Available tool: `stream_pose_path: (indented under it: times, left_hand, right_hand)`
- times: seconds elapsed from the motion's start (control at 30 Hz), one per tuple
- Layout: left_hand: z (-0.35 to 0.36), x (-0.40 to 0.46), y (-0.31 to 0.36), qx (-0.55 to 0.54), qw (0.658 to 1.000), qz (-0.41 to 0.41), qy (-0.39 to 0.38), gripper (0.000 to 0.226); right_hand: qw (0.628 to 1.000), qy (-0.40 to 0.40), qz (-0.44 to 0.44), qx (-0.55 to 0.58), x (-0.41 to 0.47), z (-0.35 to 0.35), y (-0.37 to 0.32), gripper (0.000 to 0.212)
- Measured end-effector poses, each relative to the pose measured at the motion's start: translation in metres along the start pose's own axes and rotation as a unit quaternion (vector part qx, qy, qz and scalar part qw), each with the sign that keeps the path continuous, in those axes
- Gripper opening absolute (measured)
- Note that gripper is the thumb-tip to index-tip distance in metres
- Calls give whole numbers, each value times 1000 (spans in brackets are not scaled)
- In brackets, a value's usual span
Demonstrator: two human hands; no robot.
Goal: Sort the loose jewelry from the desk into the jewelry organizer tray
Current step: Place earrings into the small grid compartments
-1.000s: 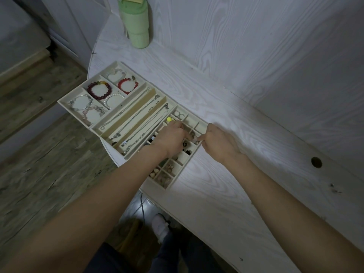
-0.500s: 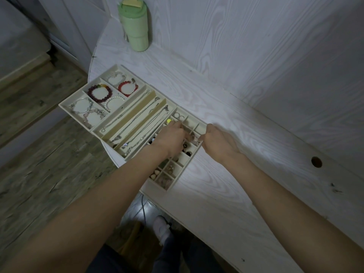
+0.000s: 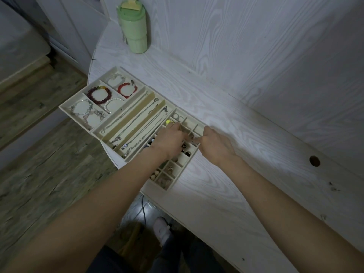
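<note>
The cream jewelry organizer tray (image 3: 86, 86) lies on the white desk (image 3: 236, 190) and overhangs its left edge. Bead bracelets (image 3: 99, 95) fill its left compartments, and thin chains (image 3: 137, 123) lie in the long slots. Rings (image 3: 177, 116) and a yellow-green bead (image 3: 168, 121) sit in the small cells. My left hand (image 3: 171, 139) reaches down into the small cells, its fingertips hidden. My right hand (image 3: 215, 145) rests at the tray's right rim and pinches a small silver piece (image 3: 194, 143) over a cell.
A green tumbler (image 3: 135, 30) stands at the back of the desk against the wood-grain wall. A round cable hole (image 3: 314, 161) is on the right. Below the desk edge are the wooden floor (image 3: 49, 164) and my foot (image 3: 162, 229).
Both hands stay over the same small cells and have hardly moved. The view has shifted slightly.
</note>
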State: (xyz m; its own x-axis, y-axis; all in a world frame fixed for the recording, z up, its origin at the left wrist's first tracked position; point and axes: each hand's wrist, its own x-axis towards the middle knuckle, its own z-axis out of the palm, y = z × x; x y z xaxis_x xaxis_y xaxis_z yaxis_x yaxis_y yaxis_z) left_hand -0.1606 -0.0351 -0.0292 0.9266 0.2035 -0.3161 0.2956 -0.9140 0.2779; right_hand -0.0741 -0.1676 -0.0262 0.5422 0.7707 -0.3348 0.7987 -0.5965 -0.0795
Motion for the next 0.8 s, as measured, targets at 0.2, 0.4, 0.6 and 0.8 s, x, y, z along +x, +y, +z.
stream_pose_path:
  times: [0.2, 0.4, 0.6, 0.8]
  left_hand:
    - [-5, 1, 5, -8, 1000, -9, 18, 52]
    - [-7, 3, 10, 29, 1000, 0, -10, 48]
    - [-10, 1, 10, 23, 1000, 20, -3, 48]
    - [-10, 1, 10, 34, 999, 25, -9, 49]
  right_hand:
    - [1000, 2, 10, -1, -3, -2, -1, 39]
    - [999, -5, 32, 8, -2, -2, -1, 34]
    - [998, -6, 45, 40, -2, -3, -1, 30]
    - [998, -16, 47, 26, -1, -2, -3, 32]
